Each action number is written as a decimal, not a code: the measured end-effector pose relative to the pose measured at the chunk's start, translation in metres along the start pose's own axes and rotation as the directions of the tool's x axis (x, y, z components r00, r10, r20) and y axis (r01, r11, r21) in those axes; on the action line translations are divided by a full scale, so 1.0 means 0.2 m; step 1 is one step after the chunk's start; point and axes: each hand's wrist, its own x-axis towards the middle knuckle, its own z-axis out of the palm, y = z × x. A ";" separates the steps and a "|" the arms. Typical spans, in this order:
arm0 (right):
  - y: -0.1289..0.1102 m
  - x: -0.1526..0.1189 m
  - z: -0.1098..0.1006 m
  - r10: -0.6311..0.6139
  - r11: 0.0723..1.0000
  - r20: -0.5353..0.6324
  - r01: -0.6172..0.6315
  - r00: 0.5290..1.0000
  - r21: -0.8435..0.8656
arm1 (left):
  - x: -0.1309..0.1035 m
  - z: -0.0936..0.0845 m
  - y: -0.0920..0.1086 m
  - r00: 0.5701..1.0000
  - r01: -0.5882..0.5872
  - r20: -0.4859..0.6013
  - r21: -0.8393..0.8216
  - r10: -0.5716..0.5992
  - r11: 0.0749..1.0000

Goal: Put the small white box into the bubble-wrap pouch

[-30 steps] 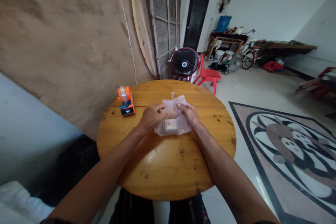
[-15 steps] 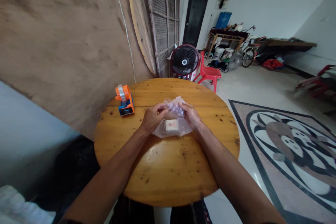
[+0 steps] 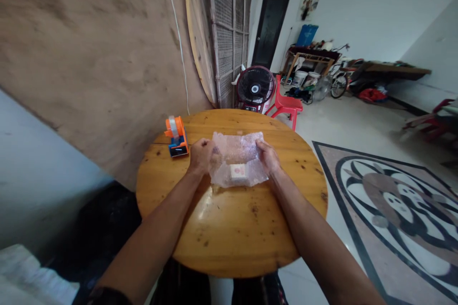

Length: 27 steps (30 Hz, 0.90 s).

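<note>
A sheet of clear bubble wrap (image 3: pixel 238 147) is stretched between my two hands above the round wooden table (image 3: pixel 232 233). On its near part sits a small white box (image 3: pixel 238 171) with faint reddish print. My left hand (image 3: pixel 201 156) is closed on the sheet's left edge, its fingertips partly hidden. At the right edge, my right hand (image 3: pixel 268 156) pinches the wrap between thumb and fingers. Neither hand touches the box.
An orange and blue tape dispenser (image 3: pixel 178 137) with a clear roll stands at the table's left. Beyond the far edge are a fan (image 3: pixel 255 88) and a red plastic chair (image 3: pixel 286 105). A brown wall (image 3: pixel 107 47) runs along the left.
The bubble wrap, bunched up between my hands before, is now spread out wide and flatter. My hands have moved apart, the left one outward. The view has shifted slightly.
</note>
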 end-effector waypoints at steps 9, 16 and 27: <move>0.06 0.05 -0.09 0.017 0.994 -0.057 -0.023 0.998 -0.104 | 0.04 -0.02 -0.06 0.998 -0.055 -0.033 0.124 0.059 0.991; 0.08 0.11 -0.17 -0.208 0.858 -0.097 0.134 0.973 -0.496 | 0.03 -0.02 -0.04 0.991 -0.131 0.000 0.255 0.136 0.958; 0.07 0.10 -0.19 -0.320 0.639 -0.060 0.169 0.945 -0.750 | 0.02 -0.02 -0.06 0.982 -0.190 0.056 0.244 0.181 0.951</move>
